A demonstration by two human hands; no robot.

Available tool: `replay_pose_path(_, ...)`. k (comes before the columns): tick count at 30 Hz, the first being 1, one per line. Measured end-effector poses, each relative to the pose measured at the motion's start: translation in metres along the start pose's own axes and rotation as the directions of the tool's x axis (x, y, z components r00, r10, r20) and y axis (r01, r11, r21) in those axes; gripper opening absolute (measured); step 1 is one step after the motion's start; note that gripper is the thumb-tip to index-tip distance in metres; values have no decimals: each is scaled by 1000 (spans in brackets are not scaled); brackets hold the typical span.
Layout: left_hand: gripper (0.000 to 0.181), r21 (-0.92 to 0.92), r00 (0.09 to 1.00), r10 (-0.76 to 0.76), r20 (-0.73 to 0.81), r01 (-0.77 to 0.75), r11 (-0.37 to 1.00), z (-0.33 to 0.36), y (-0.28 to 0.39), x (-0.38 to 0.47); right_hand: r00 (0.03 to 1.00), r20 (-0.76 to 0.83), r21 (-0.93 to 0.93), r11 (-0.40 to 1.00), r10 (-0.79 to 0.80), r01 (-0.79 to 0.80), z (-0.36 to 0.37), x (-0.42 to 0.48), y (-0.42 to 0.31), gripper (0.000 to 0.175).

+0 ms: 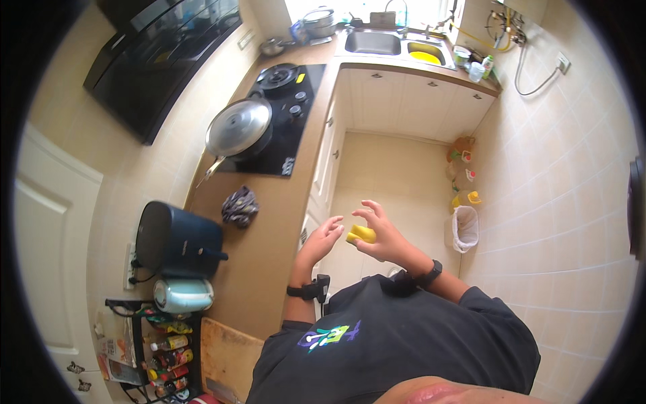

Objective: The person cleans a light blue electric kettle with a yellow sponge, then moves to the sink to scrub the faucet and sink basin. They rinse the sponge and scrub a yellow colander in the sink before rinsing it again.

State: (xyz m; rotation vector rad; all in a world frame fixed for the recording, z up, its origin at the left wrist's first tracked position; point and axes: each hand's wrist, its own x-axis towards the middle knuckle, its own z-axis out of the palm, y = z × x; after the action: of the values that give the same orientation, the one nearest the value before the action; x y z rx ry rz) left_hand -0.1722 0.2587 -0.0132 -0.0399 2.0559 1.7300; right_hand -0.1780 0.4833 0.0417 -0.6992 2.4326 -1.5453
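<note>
A yellow sponge (362, 234) is gripped in my right hand (381, 230), low against the palm between the thumb and the bent fingers. Opposite it, my left hand (322, 241) hovers by the counter's front edge, its fingers apart and nothing in it. A small gap separates the two hands, and both are in front of my body above the tiled floor (393, 166). On the brown countertop (267, 222) to the left lies a crumpled dark patterned cloth (240, 207). Beyond the cloth, a lidded pan (238, 126) sits on the black gas hob (282, 146).
A dark blue air fryer (179, 240), a light blue kettle (184, 295), a bottle rack (169, 348) and a wooden board (227, 353) line the left counter. The double sink (373, 43) is at the back. A lined bin (464, 230) and several plastic bottles (464, 177) stand along the right wall.
</note>
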Motion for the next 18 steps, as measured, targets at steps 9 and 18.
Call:
replay_pose_path(9,46,74,984,101,-144,-92,993,71,50,77,978,-172,-38,992,115,-123,-127,-8,73,55)
replay_pose_path(18,43,115,974,103,-202,-81,990,33,84,186,969,-234,19,997,81,-79,-178,87,136,53)
